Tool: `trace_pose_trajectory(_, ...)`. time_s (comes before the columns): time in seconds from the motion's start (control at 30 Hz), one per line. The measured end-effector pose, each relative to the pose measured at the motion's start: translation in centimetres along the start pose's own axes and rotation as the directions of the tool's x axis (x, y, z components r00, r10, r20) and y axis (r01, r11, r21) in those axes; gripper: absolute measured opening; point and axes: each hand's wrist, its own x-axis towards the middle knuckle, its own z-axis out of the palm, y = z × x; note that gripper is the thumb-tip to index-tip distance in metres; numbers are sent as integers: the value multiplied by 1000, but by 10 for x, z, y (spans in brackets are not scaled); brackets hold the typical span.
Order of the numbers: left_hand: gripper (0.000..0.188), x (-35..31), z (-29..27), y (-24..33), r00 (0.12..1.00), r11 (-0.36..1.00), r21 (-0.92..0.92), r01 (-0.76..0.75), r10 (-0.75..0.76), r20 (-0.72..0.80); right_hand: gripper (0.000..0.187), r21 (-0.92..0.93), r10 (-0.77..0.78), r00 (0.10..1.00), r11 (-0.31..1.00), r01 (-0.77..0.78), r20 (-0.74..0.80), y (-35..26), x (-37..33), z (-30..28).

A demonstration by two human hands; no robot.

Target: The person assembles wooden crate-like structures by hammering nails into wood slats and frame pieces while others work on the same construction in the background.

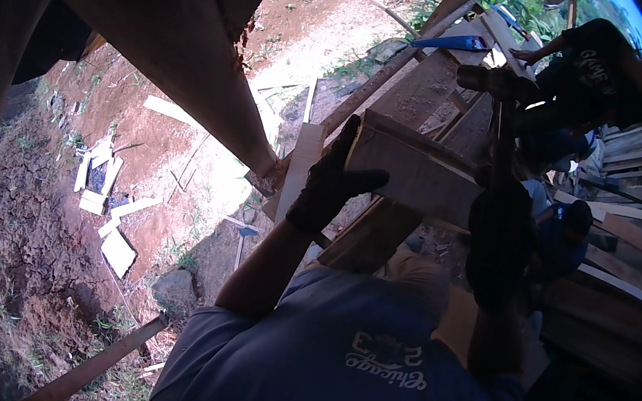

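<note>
A short wooden board (416, 172) lies on edge across the longer timbers in front of me. My left hand (331, 186), in a dark glove, grips the board's left end, thumb along the near face and fingers up the end edge. My right hand (496, 246), also in a dark glove, is closed round the handle of a hammer (496, 82). The hammer stands upright, its head raised beyond the board's right part. Shadow hides the right fingers' detail. Beside my left hand a pale upright piece of wood (302, 162) meets the timbers.
A thick wooden post (215, 83) slants in from the upper left. A blue handsaw (451, 42) lies on the far planks. One person in a dark shirt (601, 75) leans over at the upper right; another person in blue (560, 246) is lower. Offcuts (118, 252) litter the ground at left.
</note>
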Motion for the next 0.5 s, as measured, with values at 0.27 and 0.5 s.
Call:
trace_pose_trajectory(0.27, 112, 3, 3, 3, 1000, 999, 46, -27, 27, 14, 29, -228, 56, 998, 972, -51, 13, -10, 2, -13)
trace_pose_trajectory(0.5, 108, -2, 1, 4, 998, 989, -141, 48, -44, 35, 26, -458, -354, 926, 808, 372, 127, 19, 16, 2)
